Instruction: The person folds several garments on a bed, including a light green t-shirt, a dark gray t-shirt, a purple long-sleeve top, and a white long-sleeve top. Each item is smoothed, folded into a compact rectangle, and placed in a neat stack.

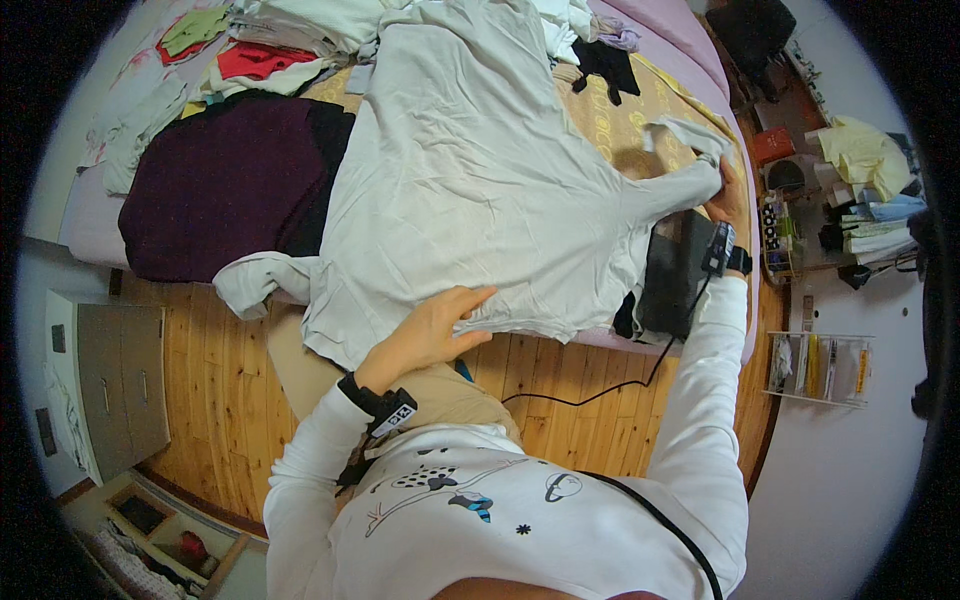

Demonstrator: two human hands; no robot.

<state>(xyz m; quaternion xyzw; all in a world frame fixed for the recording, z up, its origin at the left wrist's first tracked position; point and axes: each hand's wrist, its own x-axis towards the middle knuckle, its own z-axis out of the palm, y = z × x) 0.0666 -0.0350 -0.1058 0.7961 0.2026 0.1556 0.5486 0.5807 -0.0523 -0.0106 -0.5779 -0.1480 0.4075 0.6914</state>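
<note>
A wrinkled white long-sleeved garment (465, 187) lies spread over the near edge of the bed. My left hand (427, 326) rests on its near hem, palm down, with thumb and fingers apart. Out at the right, my right hand (727, 191) grips the garment's sleeve (675, 191), and the end of that sleeve flops over beyond the hand. The other sleeve (262, 277) lies bunched at the left, over the bed's edge. Beside the garment on the left is a folded dark purple garment (225, 180), with black cloth along its right side.
Piles of clothes (300, 30) lie along the bed's far left. A black garment (609, 67) is at the far right. A dark box-like object (667, 277) sits under my right forearm, near a black cable (577, 401). A cabinet (120, 375) stands left, a wall rack (821, 367) right.
</note>
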